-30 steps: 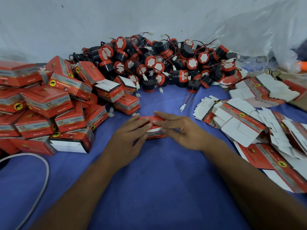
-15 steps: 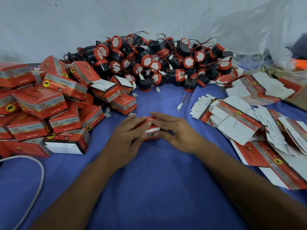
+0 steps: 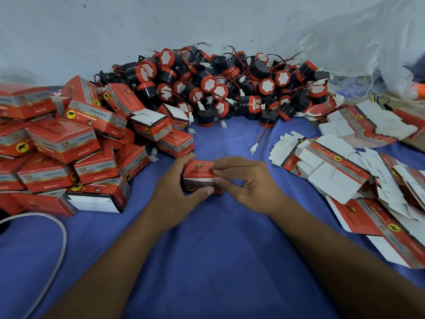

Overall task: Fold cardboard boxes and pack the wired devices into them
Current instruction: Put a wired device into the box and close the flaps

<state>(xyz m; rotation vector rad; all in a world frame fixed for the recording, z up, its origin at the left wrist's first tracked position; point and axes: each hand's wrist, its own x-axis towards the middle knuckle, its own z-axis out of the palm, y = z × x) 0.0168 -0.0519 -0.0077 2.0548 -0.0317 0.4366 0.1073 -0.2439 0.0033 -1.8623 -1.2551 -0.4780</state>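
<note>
A small red cardboard box [image 3: 197, 172] sits on the blue cloth [image 3: 207, 249] at the centre. My left hand [image 3: 174, 192] grips its left end, thumb along the lower front edge. My right hand [image 3: 246, 183] pinches its right end, fingers on top and thumb below. A heap of black-and-red wired devices [image 3: 218, 88] with white connectors lies behind, against the wall. Whether a device is inside the held box is hidden.
Folded red boxes [image 3: 69, 139] are piled at the left. Flat unfolded box blanks [image 3: 345, 171] are spread at the right. A grey cable [image 3: 57, 245] curves at the lower left. Crumpled clear plastic [image 3: 368, 42] lies at the back right.
Both hands stay on the box. Their flat fingers over its top have curled round its ends, and the box's red top and front side now show between them.
</note>
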